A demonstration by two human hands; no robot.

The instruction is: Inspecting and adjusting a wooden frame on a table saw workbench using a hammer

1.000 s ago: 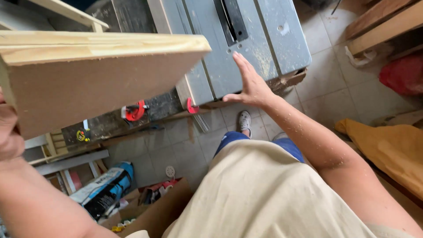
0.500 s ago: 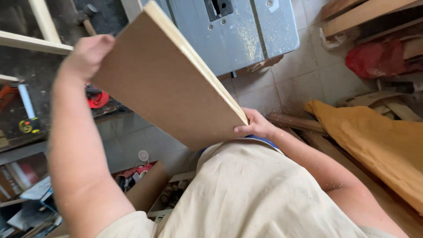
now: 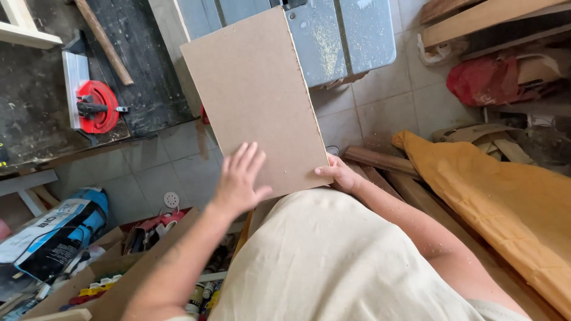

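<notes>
Brown board (image 3: pixel 256 95) between both hands.

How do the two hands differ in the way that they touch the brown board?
The left hand lies flat on the face of the board, fingers spread; the right hand grips the board's lower right corner, with its thumb on the face. The left hand shows its whole back; the right hand is partly hidden behind the board. Both are bare and touch the board's near end.
</notes>
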